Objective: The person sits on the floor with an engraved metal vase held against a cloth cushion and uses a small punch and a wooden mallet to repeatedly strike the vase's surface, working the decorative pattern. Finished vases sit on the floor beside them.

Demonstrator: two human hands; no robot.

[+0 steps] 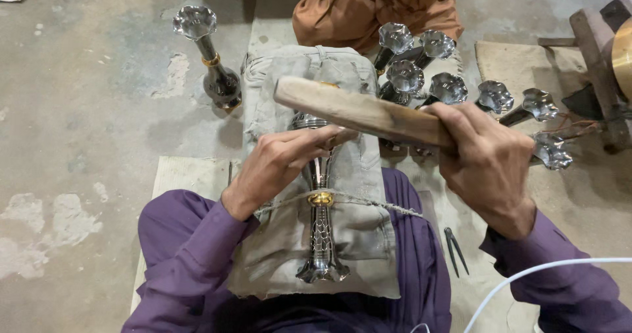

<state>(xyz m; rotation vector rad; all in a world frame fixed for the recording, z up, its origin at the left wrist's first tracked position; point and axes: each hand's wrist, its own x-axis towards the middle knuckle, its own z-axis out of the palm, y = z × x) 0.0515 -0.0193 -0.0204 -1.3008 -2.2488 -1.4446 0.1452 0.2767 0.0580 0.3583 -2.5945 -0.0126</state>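
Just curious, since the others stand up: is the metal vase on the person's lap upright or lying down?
Lying down. The vase rests lengthwise on the grey cloth pad, tied by a cord, steadied by the left hand.

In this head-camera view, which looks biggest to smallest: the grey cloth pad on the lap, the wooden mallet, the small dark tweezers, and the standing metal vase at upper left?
1. Grey cloth pad
2. Wooden mallet
3. Standing silver metal vase with gold band, though the mallet is nearer the camera, so these two are unsure
4. Small dark tweezers

Vase [321, 228] lies on the cushion [359, 175] across my lap; more vases [447, 86] beyond right, one [210, 56] standing left.
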